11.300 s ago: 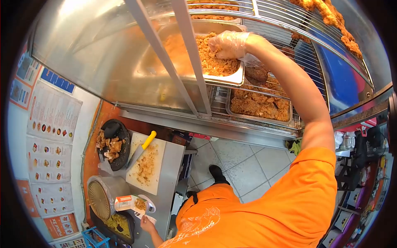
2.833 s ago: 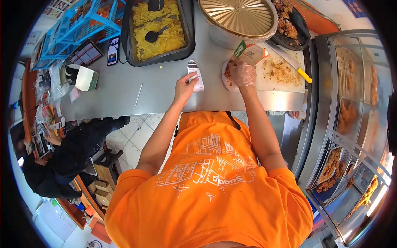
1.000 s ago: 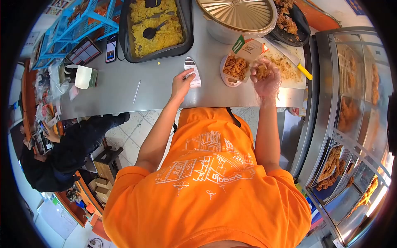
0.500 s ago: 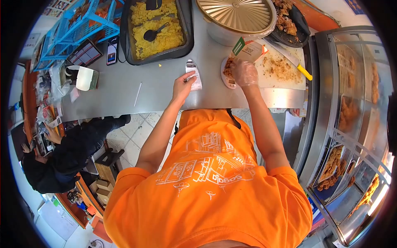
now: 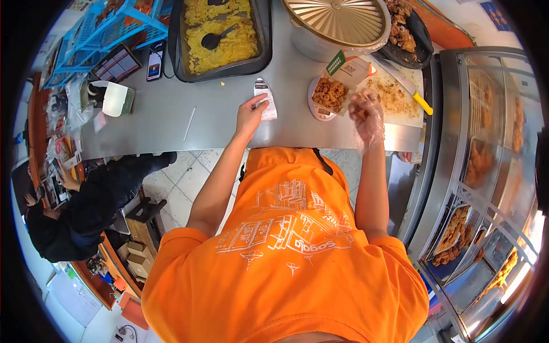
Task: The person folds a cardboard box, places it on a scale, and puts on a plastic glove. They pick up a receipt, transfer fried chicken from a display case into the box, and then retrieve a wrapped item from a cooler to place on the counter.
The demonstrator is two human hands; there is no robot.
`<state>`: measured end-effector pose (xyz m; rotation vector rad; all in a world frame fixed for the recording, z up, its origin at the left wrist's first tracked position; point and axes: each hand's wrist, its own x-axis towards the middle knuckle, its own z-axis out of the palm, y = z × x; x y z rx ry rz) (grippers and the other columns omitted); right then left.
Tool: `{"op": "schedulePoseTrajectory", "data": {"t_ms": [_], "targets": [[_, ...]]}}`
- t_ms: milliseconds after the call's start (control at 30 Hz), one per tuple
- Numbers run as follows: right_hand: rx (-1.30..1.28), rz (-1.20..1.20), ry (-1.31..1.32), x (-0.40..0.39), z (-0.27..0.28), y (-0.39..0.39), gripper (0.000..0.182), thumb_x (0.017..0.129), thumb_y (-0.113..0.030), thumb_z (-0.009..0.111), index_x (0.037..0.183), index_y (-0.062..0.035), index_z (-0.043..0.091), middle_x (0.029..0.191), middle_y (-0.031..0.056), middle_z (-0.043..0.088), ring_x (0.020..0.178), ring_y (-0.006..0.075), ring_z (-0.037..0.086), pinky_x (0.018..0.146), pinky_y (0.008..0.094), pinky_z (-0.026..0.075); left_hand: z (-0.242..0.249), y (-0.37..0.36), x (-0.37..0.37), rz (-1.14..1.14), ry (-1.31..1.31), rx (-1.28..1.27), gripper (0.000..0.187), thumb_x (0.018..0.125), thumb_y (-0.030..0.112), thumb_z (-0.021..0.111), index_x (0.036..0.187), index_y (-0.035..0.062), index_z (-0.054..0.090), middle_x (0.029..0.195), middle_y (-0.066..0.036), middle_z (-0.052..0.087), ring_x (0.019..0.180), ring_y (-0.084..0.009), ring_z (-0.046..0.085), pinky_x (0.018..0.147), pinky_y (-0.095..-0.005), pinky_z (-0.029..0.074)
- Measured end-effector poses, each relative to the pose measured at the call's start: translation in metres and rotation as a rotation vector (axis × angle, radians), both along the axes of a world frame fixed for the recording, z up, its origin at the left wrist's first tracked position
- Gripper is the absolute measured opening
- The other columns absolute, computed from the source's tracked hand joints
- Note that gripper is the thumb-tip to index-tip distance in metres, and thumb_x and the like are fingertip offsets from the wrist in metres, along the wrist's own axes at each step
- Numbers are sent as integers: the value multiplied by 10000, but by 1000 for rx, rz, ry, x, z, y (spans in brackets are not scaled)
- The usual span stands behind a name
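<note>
My left hand holds a printed paper receipt against the steel counter, thumb and fingers on its left side. In a clear plastic glove, my right hand is just right of an open takeaway box. Its fingers are curled, and brown bits that look like fried chicken show among them. Chopped fried chicken pieces fill the box, whose printed lid stands up. Beneath the box is a small white kitchen scale, partly covered.
A cutting board with crumbs and a yellow-handled knife lies right. Behind are a lidded pot, a black pan of chicken and a tray of yellow food. Left are a phone and another person.
My right hand has lifted out of the takeaway box and moved right, uncovering the chicken inside. My left hand stays on the receipt. The view has shifted slightly.
</note>
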<state>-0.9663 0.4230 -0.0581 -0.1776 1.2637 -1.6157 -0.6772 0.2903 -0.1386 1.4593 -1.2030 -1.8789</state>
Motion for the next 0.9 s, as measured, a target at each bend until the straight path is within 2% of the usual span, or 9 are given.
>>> {"op": "schedulePoseTrajectory", "data": {"t_ms": [67, 200, 267, 333, 367, 500, 733, 833, 900], "targets": [[-84, 26, -56, 8, 12, -9, 416, 826, -44, 576, 1228, -96, 483, 915, 102, 607, 697, 161, 553, 536, 240, 410, -1, 0, -4, -20, -8, 5, 333, 906, 155, 667, 1224, 55, 681, 946, -65, 694, 763, -96, 604, 684, -245, 490], [-94, 67, 16, 6, 9, -23, 299, 857, -118, 620, 1150, -94, 571, 836, 71, 604, 656, 157, 545, 526, 245, 401, 6, -2, -7, -61, -39, -13, 340, 907, 158, 665, 1229, 51, 678, 942, -66, 694, 765, -97, 603, 697, -246, 490], [270, 238, 678, 11, 2, -33, 213, 878, -215, 665, 1015, -52, 663, 757, 45, 631, 639, 166, 577, 550, 280, 455, 8, -6, -6, -81, -68, 4, 337, 917, 146, 655, 1238, 47, 667, 1024, -78, 686, 846, -117, 628, 750, -252, 507], [316, 402, 867, 15, -2, -44, 213, 847, -220, 685, 966, -43, 690, 815, 98, 678, 729, 205, 641, 655, 316, 500, 6, -3, -5, -111, -95, 24, 335, 926, 134, 645, 1248, 42, 657, 1105, -90, 677, 928, -138, 652, 803, -258, 523], [361, 562, 1055, 22, 8, -50, 214, 817, -224, 706, 917, -35, 718, 872, 151, 725, 819, 244, 705, 761, 352, 545, 2, -1, -5, -89, -78, -5, 337, 912, 150, 658, 1235, 55, 672, 1008, -74, 683, 834, -113, 618, 740, -249, 501], [393, 813, 1414, 32, 9, -66, 248, 833, -292, 669, 917, -63, 713, 907, 206, 704, 855, 377, 685, 782, 450, 541, -10, 2, -2, -86, -88, -44, 336, 895, 169, 673, 1217, 74, 692, 869, -45, 677, 711, -82, 563, 654, -237, 466], [496, 902, 1444, 32, 7, -71, 271, 849, -307, 651, 966, -69, 703, 891, 236, 688, 854, 379, 687, 776, 450, 539, 0, 8, 2, -12, -16, -16, 341, 889, 176, 682, 1217, 83, 694, 798, -16, 644, 664, -71, 523, 613, -233, 438], [441, 730, 1229, 21, 16, -51, 252, 860, -260, 641, 972, -42, 700, 817, 181, 708, 782, 354, 697, 761, 418, 542, -10, 7, 6, -55, -66, -46, 336, 893, 171, 677, 1216, 79, 693, 812, -19, 644, 667, -72, 527, 619, -234, 443], [204, 328, 1081, 2, 11, -27, 174, 867, -171, 620, 934, -18, 670, 757, 118, 678, 604, 249, 621, 593, 350, 507, -4, 7, 5, 4, -10, -16, 329, 900, 166, 670, 1215, 76, 693, 832, -21, 644, 664, -74, 524, 624, -238, 448]]}}
